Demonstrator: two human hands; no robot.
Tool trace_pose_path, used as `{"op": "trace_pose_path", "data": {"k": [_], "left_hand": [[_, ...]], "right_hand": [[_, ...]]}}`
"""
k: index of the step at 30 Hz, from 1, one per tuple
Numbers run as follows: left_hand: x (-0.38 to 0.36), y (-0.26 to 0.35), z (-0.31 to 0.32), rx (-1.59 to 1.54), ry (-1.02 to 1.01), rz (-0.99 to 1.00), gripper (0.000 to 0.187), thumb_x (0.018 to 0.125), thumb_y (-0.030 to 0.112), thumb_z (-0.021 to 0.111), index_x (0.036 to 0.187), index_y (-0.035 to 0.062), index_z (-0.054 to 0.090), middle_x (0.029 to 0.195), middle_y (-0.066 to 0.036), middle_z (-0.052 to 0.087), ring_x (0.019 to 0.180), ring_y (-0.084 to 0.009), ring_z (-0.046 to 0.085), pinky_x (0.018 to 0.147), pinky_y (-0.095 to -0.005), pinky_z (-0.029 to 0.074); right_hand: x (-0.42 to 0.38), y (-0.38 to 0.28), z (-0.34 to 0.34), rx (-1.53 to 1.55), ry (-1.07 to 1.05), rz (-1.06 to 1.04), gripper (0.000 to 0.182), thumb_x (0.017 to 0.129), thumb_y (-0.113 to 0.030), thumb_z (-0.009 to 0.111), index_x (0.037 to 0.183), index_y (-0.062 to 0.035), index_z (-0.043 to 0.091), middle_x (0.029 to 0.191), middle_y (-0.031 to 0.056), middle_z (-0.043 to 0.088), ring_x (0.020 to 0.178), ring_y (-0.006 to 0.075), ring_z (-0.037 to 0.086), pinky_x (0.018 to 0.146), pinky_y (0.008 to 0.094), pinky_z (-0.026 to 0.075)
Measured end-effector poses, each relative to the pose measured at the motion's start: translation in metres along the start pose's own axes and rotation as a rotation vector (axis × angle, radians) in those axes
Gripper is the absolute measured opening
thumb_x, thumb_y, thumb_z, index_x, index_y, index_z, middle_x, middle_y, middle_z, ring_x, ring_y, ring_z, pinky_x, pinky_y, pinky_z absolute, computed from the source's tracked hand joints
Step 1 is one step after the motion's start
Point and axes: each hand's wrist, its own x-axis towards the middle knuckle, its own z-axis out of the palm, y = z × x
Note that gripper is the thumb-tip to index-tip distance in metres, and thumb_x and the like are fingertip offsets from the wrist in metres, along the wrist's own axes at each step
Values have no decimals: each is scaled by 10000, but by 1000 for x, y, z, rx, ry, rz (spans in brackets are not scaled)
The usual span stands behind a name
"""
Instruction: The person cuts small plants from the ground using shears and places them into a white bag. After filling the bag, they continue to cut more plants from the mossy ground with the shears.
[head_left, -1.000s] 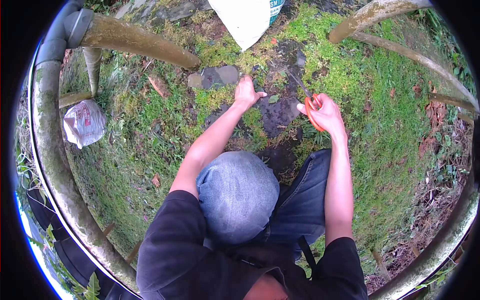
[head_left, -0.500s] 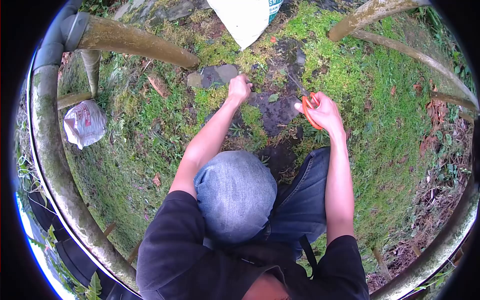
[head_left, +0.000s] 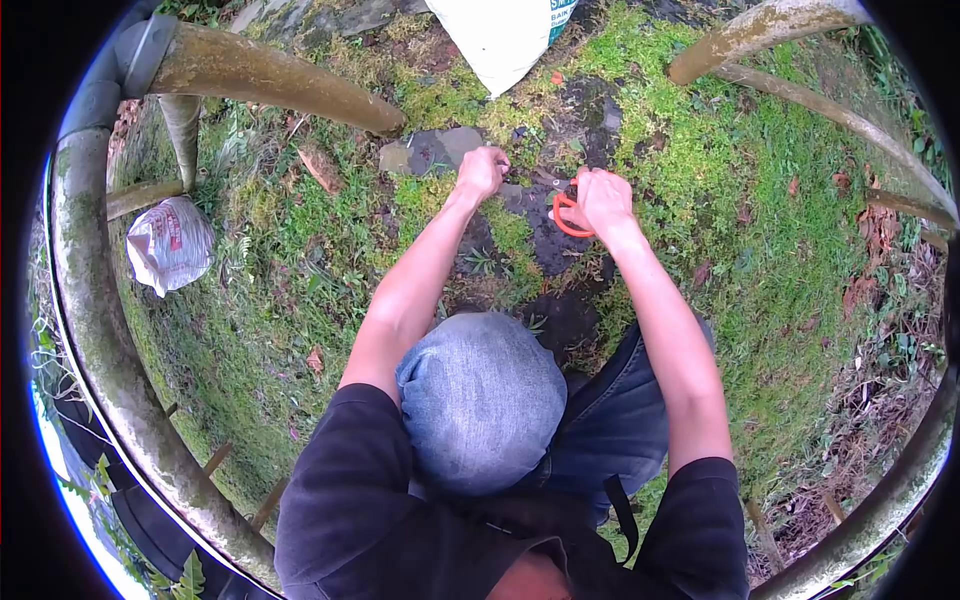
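Observation:
My right hand (head_left: 606,200) grips a pair of scissors (head_left: 572,228) by its orange handles. The blades point left over a dark flat stone, towards my left hand; whether they are parted is hard to see. My left hand (head_left: 481,172) is closed in a pinch low over the ground, beside a grey paving stone (head_left: 425,150). Something small and dark shows at its fingertips, too small to name. Moss and short grass (head_left: 510,235) grow between the stones under both hands.
A white sack (head_left: 495,45) stands ahead, and a crumpled white bag (head_left: 170,245) lies at left. Thick poles (head_left: 270,80) and a curved rail (head_left: 110,290) frame the left; more poles (head_left: 760,35) stand at right. My denim-covered knee (head_left: 482,400) is below my hands.
My right hand has moved left and turned, bringing the scissors from pointing up and away to pointing left near my left hand. My left hand has barely moved.

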Motion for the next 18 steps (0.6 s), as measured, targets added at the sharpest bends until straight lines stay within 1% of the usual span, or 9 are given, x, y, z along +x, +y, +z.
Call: {"op": "trace_pose_path", "data": {"k": [2,3,6,7,10,13,18], "left_hand": [[-4,-1,2,13,-9,120,221,838,114,791,1054,70,769,957,-192,746,933,-314,732,847,-423,566],[-5,-2,1,21,-14,182,219,842,107,784,1056,63,765,965,-198,743,948,-327,729,853,-428,563],[-15,6,-10,98,-36,289,208,856,100,764,1057,47,758,1012,-207,738,1000,-368,710,871,-448,553],[-14,5,-10,120,-38,292,201,858,104,762,1051,49,760,1007,-209,738,995,-373,710,868,-451,554],[-9,2,-12,175,-60,298,184,860,119,762,1033,55,766,987,-212,739,974,-382,712,859,-457,555],[8,2,-19,214,-121,279,166,857,134,768,1009,70,779,936,-207,741,923,-374,724,840,-447,561],[21,10,-22,198,-143,249,152,856,133,776,989,61,788,933,-218,741,906,-364,734,835,-439,563]], "right_hand": [[-2,0,13,31,16,40,704,678,-581,871,1090,-34,709,1080,186,727,1010,319,719,908,418,572],[-4,3,18,84,28,26,733,661,-576,874,1079,-1,693,1030,194,723,988,347,710,927,446,550],[-3,10,24,61,-11,66,734,665,-600,867,1101,-30,708,1099,189,724,1015,326,718,924,421,570],[-3,11,20,51,-27,72,724,671,-588,865,1100,-26,707,1092,190,723,1012,325,719,924,422,570],[-4,13,17,62,29,54,712,676,-573,864,1095,-20,703,1071,187,726,998,327,721,917,427,571],[-2,13,17,110,-4,70,745,673,-582,858,1105,2,691,1075,194,714,1035,350,695,950,434,538],[0,10,21,125,43,31,708,692,-541,856,1108,7,688,1083,200,713,1041,353,693,952,442,536]]}}
